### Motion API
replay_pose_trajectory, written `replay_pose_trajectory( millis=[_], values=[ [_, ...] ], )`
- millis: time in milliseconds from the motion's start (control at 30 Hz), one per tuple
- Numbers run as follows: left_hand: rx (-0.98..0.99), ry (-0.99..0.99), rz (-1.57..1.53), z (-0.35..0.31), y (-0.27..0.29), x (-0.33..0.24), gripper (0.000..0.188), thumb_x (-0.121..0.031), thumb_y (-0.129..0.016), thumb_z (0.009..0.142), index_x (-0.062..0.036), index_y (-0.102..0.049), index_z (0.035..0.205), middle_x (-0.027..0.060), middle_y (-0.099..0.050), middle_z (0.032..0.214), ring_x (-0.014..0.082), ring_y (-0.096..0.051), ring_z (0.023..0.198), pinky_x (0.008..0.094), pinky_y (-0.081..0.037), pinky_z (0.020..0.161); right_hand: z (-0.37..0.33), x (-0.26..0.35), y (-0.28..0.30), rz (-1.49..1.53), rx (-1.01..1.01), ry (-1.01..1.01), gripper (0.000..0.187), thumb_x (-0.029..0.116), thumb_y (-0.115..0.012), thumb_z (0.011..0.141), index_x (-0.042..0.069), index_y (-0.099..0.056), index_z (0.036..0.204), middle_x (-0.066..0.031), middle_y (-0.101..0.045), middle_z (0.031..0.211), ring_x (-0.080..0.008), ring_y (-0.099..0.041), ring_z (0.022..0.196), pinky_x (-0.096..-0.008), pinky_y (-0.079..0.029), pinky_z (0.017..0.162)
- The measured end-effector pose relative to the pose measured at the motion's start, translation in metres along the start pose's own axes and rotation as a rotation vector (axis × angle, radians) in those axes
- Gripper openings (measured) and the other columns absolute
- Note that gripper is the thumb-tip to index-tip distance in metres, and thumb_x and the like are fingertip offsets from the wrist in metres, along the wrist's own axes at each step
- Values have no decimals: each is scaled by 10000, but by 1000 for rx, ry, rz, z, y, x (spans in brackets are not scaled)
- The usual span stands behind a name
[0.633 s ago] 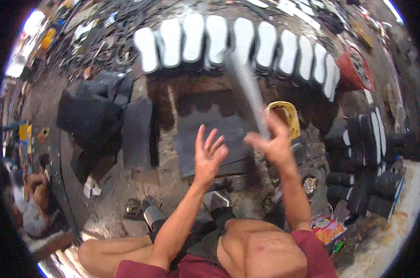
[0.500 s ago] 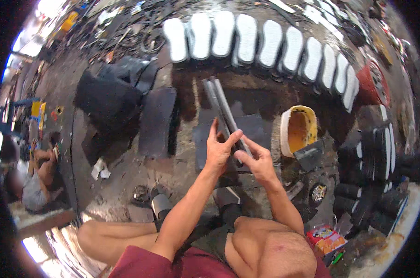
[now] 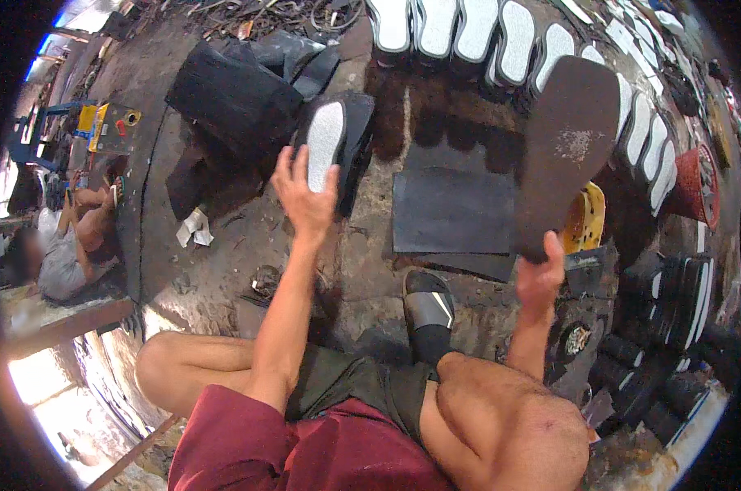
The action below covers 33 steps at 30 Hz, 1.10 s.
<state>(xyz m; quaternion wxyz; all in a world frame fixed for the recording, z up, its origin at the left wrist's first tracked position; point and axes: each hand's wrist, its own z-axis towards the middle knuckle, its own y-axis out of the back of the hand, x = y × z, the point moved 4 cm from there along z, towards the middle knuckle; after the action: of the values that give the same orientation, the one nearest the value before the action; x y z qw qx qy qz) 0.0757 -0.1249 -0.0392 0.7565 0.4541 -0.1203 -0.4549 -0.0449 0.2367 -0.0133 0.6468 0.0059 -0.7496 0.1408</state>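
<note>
Closest to you, along the lower edge of the frame, are your maroon shirt (image 3: 354, 450), dark shorts (image 3: 346, 376) and bare knees (image 3: 542, 425); just above them, your foot wears a dark sandal (image 3: 426, 301) with a white stripe. Right of centre, your right hand (image 3: 542, 274) has its grip clenched round the lower end of a brown sole (image 3: 571, 139), which is held up with its broad end toward the upper right; a pale scuff marks its face. Left of centre, your left hand (image 3: 307, 196) has its fingers and thumb at either side of the lower end of a white-topped sole (image 3: 326, 135), over a dark slab (image 3: 359, 151); you cannot tell from this view whether that grip presses on it or has let go. Between your hands, black flat sheets (image 3: 452, 213) lie overlapped on the floor (image 3: 354, 262). Partly hidden by the brown sole is a yellow container (image 3: 589, 221). Stacked dark soles (image 3: 685, 295) with white edges fill the right side. Farther off, dark material (image 3: 231, 94) lies heaped at upper left, and a row of white-topped soles (image 3: 515, 41) curves across the upper right toward a red basket (image 3: 691, 184). At the far left of the frame, another person (image 3: 64, 258) sits.
</note>
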Motion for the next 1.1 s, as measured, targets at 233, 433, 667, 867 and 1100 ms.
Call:
replay_pose_trajectory(
  millis=[233, 433, 667, 867, 1100],
  values=[
    [1056, 658, -1654, -57, -4, -144, 371, -96, -754, 974, -12, -682, 1327, 113, -729, 1219, 169, -708, 1004, 337, -600, 859, -6, -42, -41, 330, 44, -229, 475, 286, -559, 1058, 54, -514, 1471, -112, -642, 1371, -268, -623, 1215, -452, -467, 1089],
    [859, 589, -1603, -52, 3, -178, 432, -105, -745, 982, 11, -637, 1384, 96, -735, 1220, 166, -694, 1090, 320, -567, 948, 16, -20, -15, 396, 31, -294, 440, 274, -523, 1090, 17, -522, 1447, -118, -662, 1340, -268, -630, 1232, -431, -478, 1082],
    [1183, 430, -1382, -88, 0, -171, 586, -81, -799, 925, 52, -576, 1450, 120, -676, 1363, 186, -622, 1232, 348, -482, 1095, -6, -6, 1, 77, -303, 306, 859, 185, -676, 957, 85, -197, 1663, -127, -437, 1550, -282, -495, 1365, -433, -444, 1124],
    [940, -159, -830, -98, -50, -150, 840, -356, -900, 799, -69, -551, 1507, 131, -666, 1324, 294, -627, 1193, 428, -517, 1024, 14, 97, 81, -457, -657, 639, 724, 11, -783, 892, 43, -454, 1536, -148, -457, 1565, -283, -436, 1429, -422, -335, 1210],
    [1226, -481, -774, -55, -149, -124, 368, -144, -760, 819, -49, -768, 1175, 158, -770, 978, 322, -724, 857, 408, -595, 820, 1, 127, 101, -437, -845, 644, 521, -4, -737, 923, 27, -596, 1423, -158, -516, 1493, -258, -543, 1293, -403, -453, 1116]
  ],
)
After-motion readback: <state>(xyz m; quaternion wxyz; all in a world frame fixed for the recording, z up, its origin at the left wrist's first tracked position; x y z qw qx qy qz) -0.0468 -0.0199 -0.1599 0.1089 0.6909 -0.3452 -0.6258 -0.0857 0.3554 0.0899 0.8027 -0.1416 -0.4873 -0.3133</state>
